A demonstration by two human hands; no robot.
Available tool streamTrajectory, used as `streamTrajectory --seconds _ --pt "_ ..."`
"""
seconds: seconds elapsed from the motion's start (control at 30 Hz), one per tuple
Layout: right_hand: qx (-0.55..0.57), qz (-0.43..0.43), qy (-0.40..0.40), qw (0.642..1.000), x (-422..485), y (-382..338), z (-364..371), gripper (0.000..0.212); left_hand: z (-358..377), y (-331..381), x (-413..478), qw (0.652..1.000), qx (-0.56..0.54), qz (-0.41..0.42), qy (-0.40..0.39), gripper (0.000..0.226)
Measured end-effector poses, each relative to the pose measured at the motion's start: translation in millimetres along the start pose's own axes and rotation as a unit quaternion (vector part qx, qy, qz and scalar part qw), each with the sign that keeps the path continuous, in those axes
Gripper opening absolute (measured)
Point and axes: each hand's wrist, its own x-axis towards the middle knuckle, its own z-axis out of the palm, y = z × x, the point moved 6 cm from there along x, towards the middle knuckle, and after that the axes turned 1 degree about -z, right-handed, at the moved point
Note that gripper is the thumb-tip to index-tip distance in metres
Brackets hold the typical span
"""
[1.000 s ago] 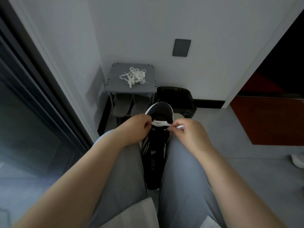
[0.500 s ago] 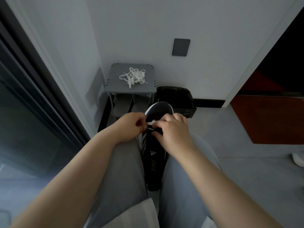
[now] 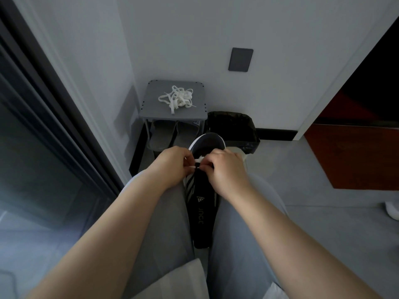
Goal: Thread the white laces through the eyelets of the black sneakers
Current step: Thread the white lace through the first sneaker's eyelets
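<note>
Black sneaker (image 3: 201,223) insole shows adidas logo and "NCE"; left hand (image 3: 172,167), right hand (image 3: 226,172) pinch white lace (image 3: 190,168)

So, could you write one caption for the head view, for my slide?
The left hand and right hand pinch a white lace over a black sneaker held between the thighs.

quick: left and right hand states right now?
Left hand: fingers pinch the white lace at the black sneaker.
Right hand: fingers pinch the same lace.
</note>
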Motion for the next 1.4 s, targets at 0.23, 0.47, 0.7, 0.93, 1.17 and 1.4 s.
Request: streamTrajectory --seconds 0.23,0.47,0.7,0.93,1.17,1.4 --pt "0.011 0.060 -0.038 0.997 6.1 4.8 7.6 0.018 1.7 -0.5 1.3 1.000 -0.006 0.015 0.011 0.011" --pt "0.033 0.072 -0.019 0.997 -1.4 -3.5 9.4 0.021 -3.4 -4.0 -0.1 0.998 -0.061 0.007 0.028 0.020" --pt "0.068 0.058 -0.021 0.996 2.8 -6.3 12.1 0.019 -5.7 -6.4 -0.7 0.998 -0.047 -0.006 0.034 0.008" --pt "0.100 0.114 0.113 0.982 -7.4 37.6 -26.4 0.007 -46.3 -38.9 -14.6 0.958 -0.128 -0.122 0.226 0.007" --pt "0.090 0.100 -0.023 0.991 -13.3 38.4 -17.8 0.013 -54.2 -63.0 -29.8 0.949 -0.058 -0.190 0.245 0.037" --pt "0.036 0.105 -0.025 0.993 -10.7 35.2 -16.1 0.012 5.5 30.1 -9.8 0.995 0.052 0.042 0.079 0.014"
